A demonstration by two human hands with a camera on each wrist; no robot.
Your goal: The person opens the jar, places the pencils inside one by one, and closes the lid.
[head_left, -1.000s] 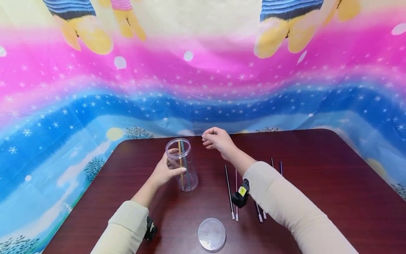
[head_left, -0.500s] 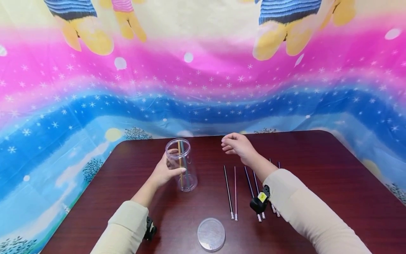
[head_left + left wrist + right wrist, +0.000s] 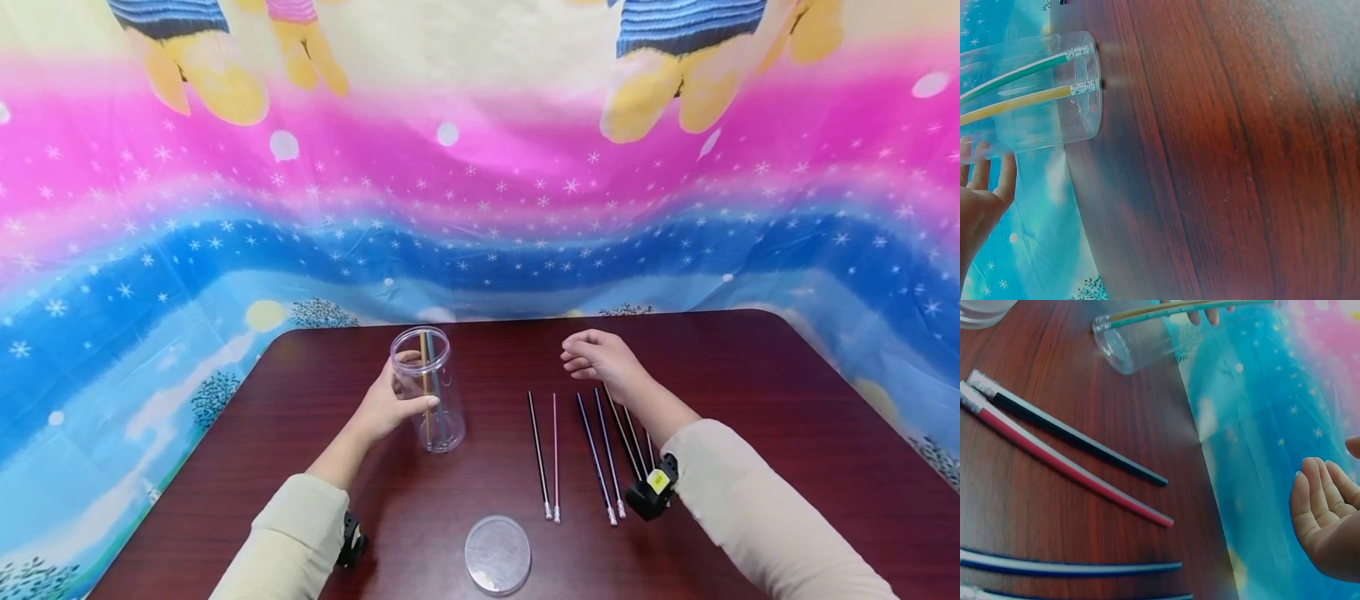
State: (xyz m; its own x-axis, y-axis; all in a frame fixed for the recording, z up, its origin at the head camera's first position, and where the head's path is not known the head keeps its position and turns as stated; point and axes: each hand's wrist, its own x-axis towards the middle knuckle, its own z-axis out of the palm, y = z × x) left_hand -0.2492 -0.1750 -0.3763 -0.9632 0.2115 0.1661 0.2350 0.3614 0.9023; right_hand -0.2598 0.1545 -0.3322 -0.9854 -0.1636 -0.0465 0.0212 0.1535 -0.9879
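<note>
My left hand (image 3: 382, 408) grips a clear plastic jar (image 3: 452, 396) by its side, thumb in front and fingers behind. The jar stands upright and lidless at the left of the table. Inside it lean a yellow pencil (image 3: 1022, 107) and a green pencil (image 3: 1029, 74), eraser ends down. My right hand (image 3: 600, 360) hovers beyond the loose pencils, fingers loosely bent and holding nothing. Below and left of it lie a black pencil (image 3: 538, 454) and a red pencil (image 3: 1079, 459). Two dark blue pencils (image 3: 596, 458) lie beside them, and several more are partly hidden under the right forearm.
A round clear lid (image 3: 498, 555) lies near the front of the dark red wooden table (image 3: 420, 533). Behind the table's far edge hangs a printed cloth (image 3: 465, 200). Black cameras sit on both wrists.
My right hand has moved right and slightly toward me, from beside the jar to over the pencils, uncovering more of them. The left hand and jar have stayed put.
</note>
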